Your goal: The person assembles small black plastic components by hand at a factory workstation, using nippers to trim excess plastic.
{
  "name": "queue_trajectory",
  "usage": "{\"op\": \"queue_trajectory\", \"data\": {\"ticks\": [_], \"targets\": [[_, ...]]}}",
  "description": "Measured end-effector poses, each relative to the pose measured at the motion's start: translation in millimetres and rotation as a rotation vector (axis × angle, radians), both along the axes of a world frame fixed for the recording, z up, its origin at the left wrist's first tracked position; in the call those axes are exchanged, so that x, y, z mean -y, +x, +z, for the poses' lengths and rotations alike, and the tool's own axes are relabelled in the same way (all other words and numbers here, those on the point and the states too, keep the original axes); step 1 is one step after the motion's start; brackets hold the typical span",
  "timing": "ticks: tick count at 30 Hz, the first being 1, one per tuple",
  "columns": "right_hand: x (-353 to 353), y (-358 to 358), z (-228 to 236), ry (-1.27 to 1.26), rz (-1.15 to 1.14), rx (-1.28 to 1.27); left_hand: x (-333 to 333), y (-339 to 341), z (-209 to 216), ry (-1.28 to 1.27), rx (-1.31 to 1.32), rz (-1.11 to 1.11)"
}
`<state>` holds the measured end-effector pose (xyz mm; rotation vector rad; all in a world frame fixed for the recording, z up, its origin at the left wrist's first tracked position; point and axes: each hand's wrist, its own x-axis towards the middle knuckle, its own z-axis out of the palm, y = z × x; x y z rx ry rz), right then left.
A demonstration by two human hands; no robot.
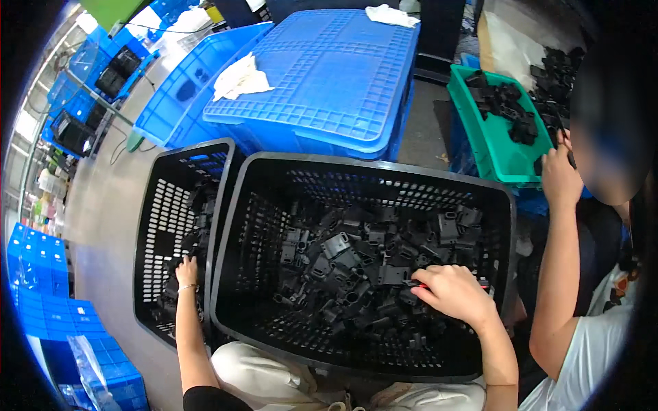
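Observation:
My left hand (186,272) reaches into the narrow black basket (164,212) at the left, over the dark plastic parts (195,236) there. Its fingers are stretched out, slightly apart, and I make out nothing held. Over the wide black basket (370,169) in front of me, my right hand (449,291) is closed round a slim tool with red and black parts (418,285); the palm hides most of it. Beneath that hand lies a heap of black moulded plastic parts (343,274). One greyer block-shaped part (336,244) sits on top.
Behind the baskets stands a big blue lidded crate (322,75) with white cloths (241,78) on it. At the right, a person's hand (562,171) holds a dark tool beside a green tray (473,103) of black parts. Blue bins (41,260) are stacked at the left.

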<state>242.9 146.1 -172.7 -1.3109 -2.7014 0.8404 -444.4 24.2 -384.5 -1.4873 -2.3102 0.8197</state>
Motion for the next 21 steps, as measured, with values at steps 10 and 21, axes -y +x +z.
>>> {"op": "queue_trajectory", "data": {"ticks": [10,21], "targets": [[-0.6,0.3,-8.8,-0.098,-0.109,-0.071,-15.2,24.7,14.2,-0.011,0.193,0.299],[74.1,-55.7,29.3,-0.336,0.547,-0.224,-86.0,72.9,262.7,1.466,2.462,-0.168]]}}
